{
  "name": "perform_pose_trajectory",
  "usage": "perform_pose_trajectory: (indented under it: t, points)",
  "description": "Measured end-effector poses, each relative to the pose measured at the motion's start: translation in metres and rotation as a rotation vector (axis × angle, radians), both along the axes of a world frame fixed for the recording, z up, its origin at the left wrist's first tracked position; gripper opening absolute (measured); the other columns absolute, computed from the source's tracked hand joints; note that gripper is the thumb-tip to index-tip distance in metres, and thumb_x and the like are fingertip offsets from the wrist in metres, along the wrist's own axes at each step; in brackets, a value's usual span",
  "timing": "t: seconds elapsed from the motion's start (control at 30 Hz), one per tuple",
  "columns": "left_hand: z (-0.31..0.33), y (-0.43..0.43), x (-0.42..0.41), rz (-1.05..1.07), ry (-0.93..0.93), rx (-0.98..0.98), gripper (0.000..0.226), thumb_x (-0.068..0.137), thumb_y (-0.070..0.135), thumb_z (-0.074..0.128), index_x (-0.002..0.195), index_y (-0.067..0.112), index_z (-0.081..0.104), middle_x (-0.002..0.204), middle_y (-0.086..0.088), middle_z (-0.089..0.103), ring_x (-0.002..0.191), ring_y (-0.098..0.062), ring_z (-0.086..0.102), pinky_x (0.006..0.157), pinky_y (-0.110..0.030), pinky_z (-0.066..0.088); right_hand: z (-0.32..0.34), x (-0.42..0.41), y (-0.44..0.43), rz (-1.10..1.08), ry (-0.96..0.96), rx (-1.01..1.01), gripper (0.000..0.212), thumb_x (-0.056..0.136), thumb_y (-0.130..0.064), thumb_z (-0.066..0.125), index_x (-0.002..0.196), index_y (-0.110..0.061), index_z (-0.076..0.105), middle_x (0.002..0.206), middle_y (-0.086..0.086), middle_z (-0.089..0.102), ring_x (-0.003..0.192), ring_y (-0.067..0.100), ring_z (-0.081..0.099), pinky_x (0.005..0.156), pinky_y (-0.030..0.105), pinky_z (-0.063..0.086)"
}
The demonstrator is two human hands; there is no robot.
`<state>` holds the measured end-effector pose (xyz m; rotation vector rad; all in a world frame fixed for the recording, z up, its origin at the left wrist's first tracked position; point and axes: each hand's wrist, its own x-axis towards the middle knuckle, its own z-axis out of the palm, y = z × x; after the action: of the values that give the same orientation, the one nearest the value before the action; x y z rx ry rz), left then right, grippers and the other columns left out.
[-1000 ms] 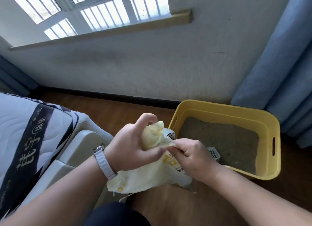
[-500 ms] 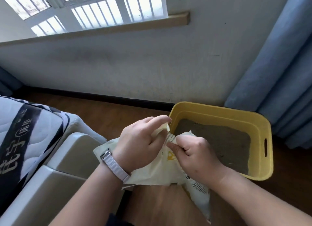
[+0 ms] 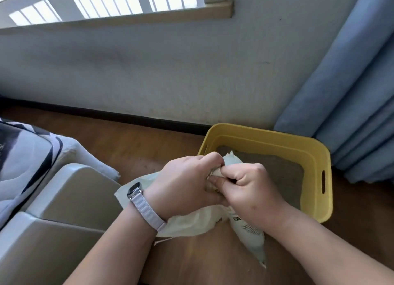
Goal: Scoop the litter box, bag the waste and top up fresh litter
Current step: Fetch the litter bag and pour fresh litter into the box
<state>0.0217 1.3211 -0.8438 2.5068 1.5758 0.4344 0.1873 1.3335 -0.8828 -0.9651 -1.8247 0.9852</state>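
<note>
Nearest the camera, both forearms reach forward over the wooden floor. The left wrist carries a watch on a pale strap. A grey bed frame stands at the left, with a patterned mattress above it.

A cream plastic bag hangs below the hands. Its printed lower end trails down to the right, toward the floor. Whether it touches the floor cannot be determined.

The left hand is curled around the gathered neck of the bag. The right hand meets it knuckle to knuckle, fingers curled, thumb and fingers pinching the same neck. A twisted tip of the bag protrudes above the two hands.

The hands are positioned over the near left corner of the yellow litter box. The box stands on the floor and contains grey-brown litter.

Behind the box run a dark skirting board and a white wall. A blue curtain hangs at the right. A wooden window sill runs along the top.
</note>
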Motion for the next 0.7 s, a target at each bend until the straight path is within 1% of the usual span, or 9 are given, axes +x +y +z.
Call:
perform_pose_trajectory:
  t: [0.13,0.2,0.3,0.37,0.43,0.53,0.57,0.63,0.7]
  points:
    - [-0.007,0.005,-0.005,-0.038,0.016,0.033,0.035,0.074,0.059,0.049,0.092,0.028,0.050,0.072,0.010,0.058,0.062,-0.018,0.054,0.050,-0.031,0.045,-0.004,-0.001,0.005,-0.020,-0.061,0.044,0.034,0.082,-0.031,0.072,0.056,-0.024,0.053,0.051,-0.007,0.052,0.051,0.007,0.047,0.048,0.026,0.039]
    - [-0.010,0.008,-0.011,-0.047,-0.037,0.028,0.020,0.079,0.049,0.051,0.086,0.030,0.049,0.066,0.011,0.054,0.057,-0.017,0.050,0.048,-0.031,0.044,-0.002,0.002,0.005,0.009,-0.031,-0.035,0.018,0.081,-0.033,0.075,0.070,-0.020,0.070,0.066,-0.007,0.067,0.062,0.010,0.061,0.058,0.032,0.050]
    - [-0.011,0.010,-0.020,-0.055,-0.072,0.059,0.021,0.085,0.049,0.056,0.083,0.028,0.052,0.065,0.011,0.055,0.058,-0.015,0.051,0.050,-0.032,0.046,-0.004,0.015,0.011,-0.009,0.056,-0.161,0.010,0.087,-0.032,0.069,0.087,-0.023,0.073,0.079,-0.006,0.071,0.075,0.010,0.067,0.067,0.025,0.053]
    - [-0.007,0.011,-0.024,-0.057,-0.125,0.099,0.023,0.086,0.047,0.060,0.083,0.024,0.057,0.067,0.009,0.058,0.060,-0.016,0.052,0.052,-0.034,0.046,-0.018,0.026,0.022,-0.143,-0.013,-0.211,0.011,0.092,-0.030,0.062,0.089,-0.022,0.070,0.082,-0.006,0.069,0.081,0.008,0.064,0.068,0.020,0.049]
    - [-0.001,0.011,-0.029,-0.045,-0.209,0.140,0.021,0.085,0.043,0.063,0.083,0.023,0.057,0.068,0.008,0.058,0.061,-0.017,0.051,0.053,-0.035,0.045,-0.037,0.038,0.038,-0.264,-0.165,-0.366,0.019,0.094,-0.038,0.055,0.099,-0.023,0.065,0.099,-0.005,0.066,0.093,0.010,0.060,0.070,0.020,0.043]
    - [0.010,0.010,-0.033,-0.024,-0.370,0.169,0.018,0.084,0.034,0.069,0.084,0.019,0.059,0.072,0.003,0.062,0.064,-0.022,0.056,0.056,-0.038,0.047,-0.065,0.052,0.052,-0.251,-0.339,-0.750,0.055,0.090,-0.065,0.043,0.124,-0.023,0.053,0.120,-0.004,0.057,0.108,0.017,0.055,0.081,0.032,0.043]
    - [0.013,0.010,-0.032,-0.007,-0.431,0.178,0.018,0.083,0.031,0.071,0.083,0.015,0.062,0.073,0.002,0.063,0.065,-0.023,0.058,0.057,-0.038,0.048,-0.070,0.054,0.053,-0.220,-0.326,-0.846,0.066,0.084,-0.074,0.042,0.127,-0.024,0.052,0.122,-0.006,0.057,0.111,0.019,0.055,0.086,0.036,0.045]
    - [0.017,0.009,-0.028,0.034,-0.535,0.200,0.022,0.083,0.028,0.071,0.080,0.007,0.064,0.075,0.002,0.064,0.066,-0.020,0.059,0.058,-0.035,0.049,-0.077,0.053,0.055,-0.147,-0.140,-1.006,0.081,0.072,-0.087,0.044,0.121,-0.024,0.059,0.119,-0.004,0.066,0.110,0.025,0.062,0.093,0.046,0.050]
    - [0.018,0.009,-0.023,0.057,-0.626,0.195,0.018,0.083,0.026,0.070,0.081,0.010,0.064,0.076,0.005,0.064,0.068,-0.017,0.061,0.060,-0.032,0.050,-0.069,0.051,0.054,-0.082,0.122,-1.127,0.069,0.080,-0.078,0.045,0.113,-0.022,0.067,0.109,0.005,0.073,0.104,0.030,0.068,0.094,0.051,0.051]
